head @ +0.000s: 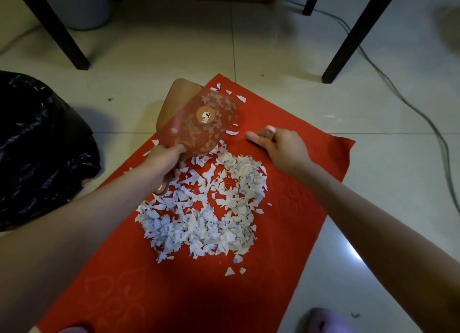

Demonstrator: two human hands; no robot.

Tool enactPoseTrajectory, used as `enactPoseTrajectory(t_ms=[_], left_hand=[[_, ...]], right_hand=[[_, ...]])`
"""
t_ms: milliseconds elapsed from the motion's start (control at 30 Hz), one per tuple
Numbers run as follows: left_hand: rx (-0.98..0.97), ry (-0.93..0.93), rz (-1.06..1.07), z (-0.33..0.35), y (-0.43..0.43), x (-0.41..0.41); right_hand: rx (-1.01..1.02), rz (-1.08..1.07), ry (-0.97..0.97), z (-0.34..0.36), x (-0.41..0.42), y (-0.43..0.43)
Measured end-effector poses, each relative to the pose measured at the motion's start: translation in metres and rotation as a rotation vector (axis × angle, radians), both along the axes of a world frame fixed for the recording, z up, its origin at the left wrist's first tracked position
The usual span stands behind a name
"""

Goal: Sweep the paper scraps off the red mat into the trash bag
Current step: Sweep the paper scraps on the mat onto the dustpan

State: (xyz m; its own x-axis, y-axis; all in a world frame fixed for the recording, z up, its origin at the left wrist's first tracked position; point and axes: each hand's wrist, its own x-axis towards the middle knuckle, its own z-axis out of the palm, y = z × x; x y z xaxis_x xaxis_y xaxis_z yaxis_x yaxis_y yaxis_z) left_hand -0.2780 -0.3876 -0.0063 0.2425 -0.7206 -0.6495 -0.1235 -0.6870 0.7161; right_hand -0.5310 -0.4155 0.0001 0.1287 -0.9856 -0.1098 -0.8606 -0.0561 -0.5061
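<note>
Pale floor tiles run under everything, with the red mat (286, 233) laid slantwise across the middle of the frame. At far left sits the black trash bag (37, 146), just beside the mat's edge so a loaded pan has a short trip; its mouth is out of view, so I can't say what is in it. My left hand (164, 162) is wrapped tight round the handle of a translucent reddish dustpan (204, 121), lifted and tilted off the mat; scraps showing through its wall seem to lie inside it. Below it, most of the paper scraps (204, 208) are heaped at centre frame on the mat, with a few strays at the upper edge and lower right. My right hand (283, 146), right of centre, is curled round a small pink brush (258, 134) held low to the mat, ready, I judge, to push the heap panward.
</note>
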Motion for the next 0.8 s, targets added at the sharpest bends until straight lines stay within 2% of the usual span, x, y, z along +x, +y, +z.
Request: enactPoseTrajectory(t_ms=[133, 300, 400, 533, 700, 800], left_hand=[[-0.007, 0.021, -0.022, -0.001, 0.002, -0.002], [-0.008, 0.031, -0.023, 0.000, 0.004, 0.001], [-0.006, 0.024, -0.019, 0.002, 0.004, 0.001], [-0.001, 0.010, -0.036, 0.000, 0.004, -0.001], [0.014, 0.009, -0.047, -0.001, 0.005, -0.005], [0.016, 0.018, -0.045, 0.002, 0.006, -0.006]], right_hand=[[0.050, 0.180, -0.072, 0.007, 0.006, 0.029], [-0.120, 0.083, -0.288, 0.026, -0.007, 0.045], [-0.144, 0.003, -0.194, 0.020, -0.017, 0.039], [-0.080, -0.118, -0.024, 0.000, -0.020, 0.036], [-0.031, -0.016, -0.135, -0.006, -0.001, 0.055], [-0.110, -0.037, -0.221, 0.007, 0.001, 0.060]])
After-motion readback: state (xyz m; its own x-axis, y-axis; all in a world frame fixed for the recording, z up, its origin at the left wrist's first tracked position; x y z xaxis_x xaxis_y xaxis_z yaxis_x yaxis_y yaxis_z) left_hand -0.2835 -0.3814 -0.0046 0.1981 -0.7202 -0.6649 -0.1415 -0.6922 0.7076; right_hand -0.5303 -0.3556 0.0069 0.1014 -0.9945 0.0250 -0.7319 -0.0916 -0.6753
